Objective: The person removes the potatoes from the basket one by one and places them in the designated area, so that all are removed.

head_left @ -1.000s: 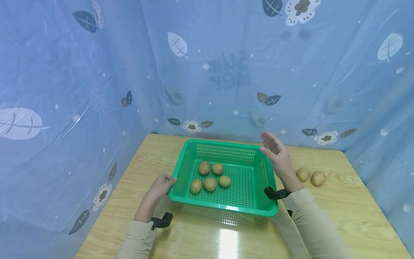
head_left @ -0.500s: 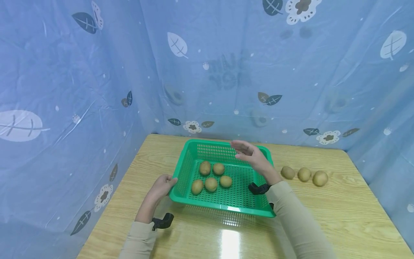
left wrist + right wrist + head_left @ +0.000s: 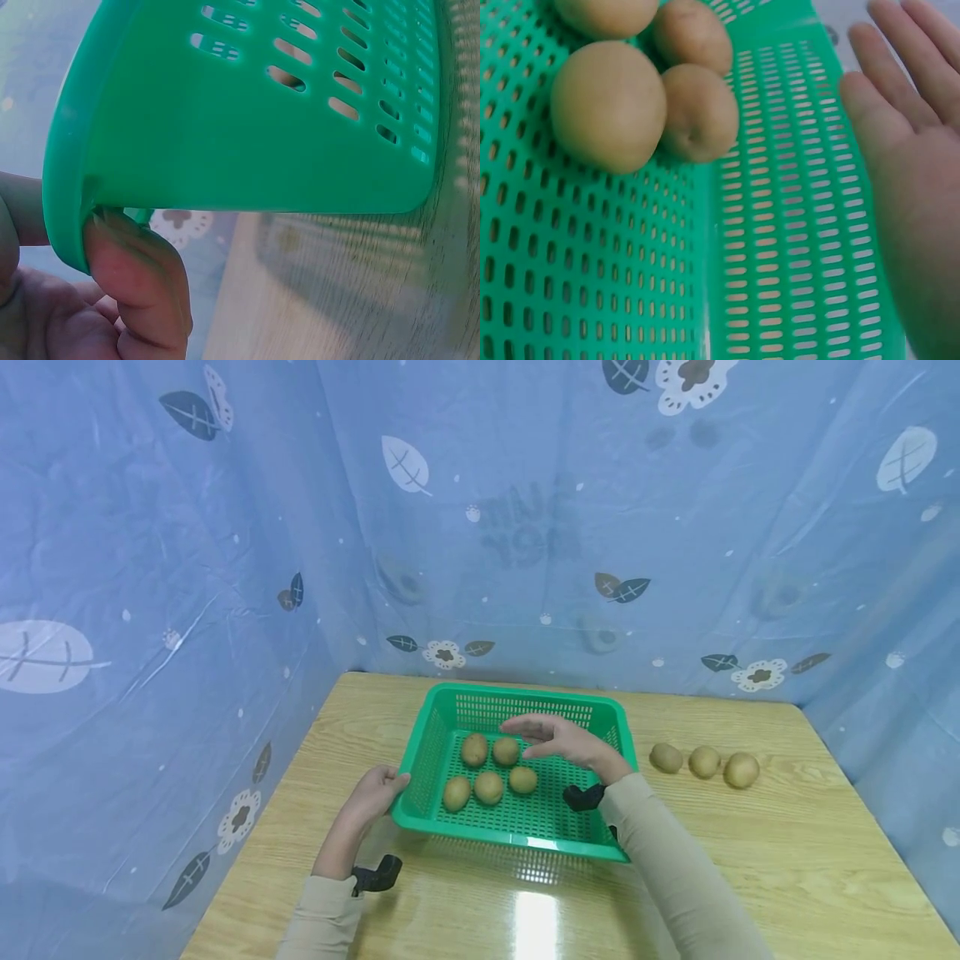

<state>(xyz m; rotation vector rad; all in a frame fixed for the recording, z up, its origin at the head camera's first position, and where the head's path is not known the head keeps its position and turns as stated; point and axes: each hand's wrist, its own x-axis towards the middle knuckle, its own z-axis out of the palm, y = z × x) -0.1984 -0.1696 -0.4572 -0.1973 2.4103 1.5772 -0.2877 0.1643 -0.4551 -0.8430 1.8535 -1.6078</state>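
A green plastic basket (image 3: 517, 841) with slotted walls stands on the table and holds several potatoes (image 3: 488, 787), grouped toward its left side. My left hand (image 3: 375, 793) grips the basket's left rim; in the left wrist view, its fingers (image 3: 142, 277) curl under the lip. Over the basket's interior hovers my right hand (image 3: 562, 742), fingers extended and thumb apart, holding nothing. Beneath it lies the back potato (image 3: 506, 750), partly behind the fingertips. In the right wrist view the right palm (image 3: 930, 195) appears beside the slotted wall, away from the potatoes.
Three more potatoes (image 3: 703, 762) lie in a row on the wooden table (image 3: 780, 860), right of the basket. A blue patterned curtain (image 3: 525, 527) hangs behind the table and along its sides.
My right hand has moved left and lower, from the basket's right edge to over its interior. The leftmost loose potato on the right has come into view. My left hand keeps its grip.
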